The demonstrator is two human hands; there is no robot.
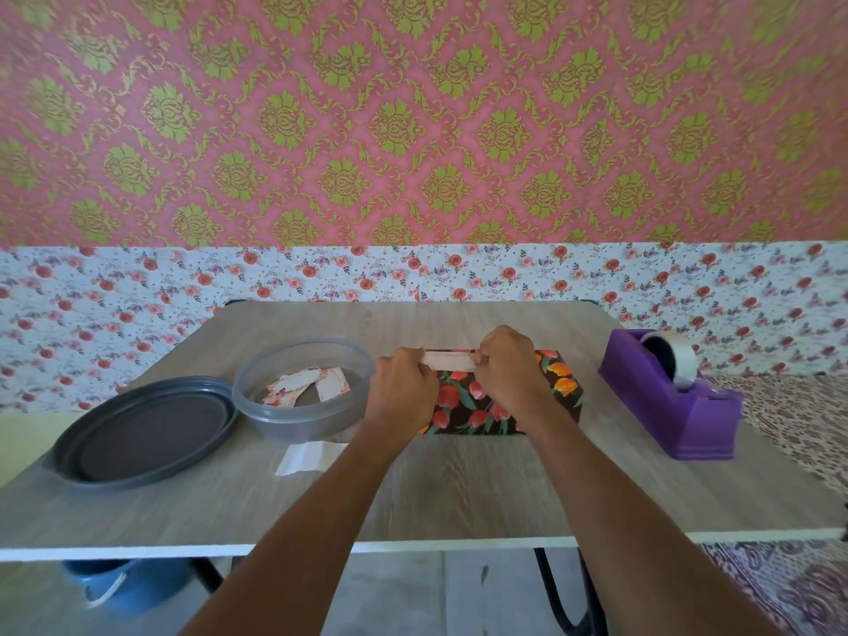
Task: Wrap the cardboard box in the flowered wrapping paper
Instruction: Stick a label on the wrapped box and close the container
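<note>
So the box, covered in the dark flowered wrapping paper, sat mid-tabletop, with the clear tub of tags to its left and the purple tape dispenser off to the right. My left grip and right grip were both curled tight, each pinching one end of a little white label over the box's far edge. The grey lid lay beside the tub.
</note>
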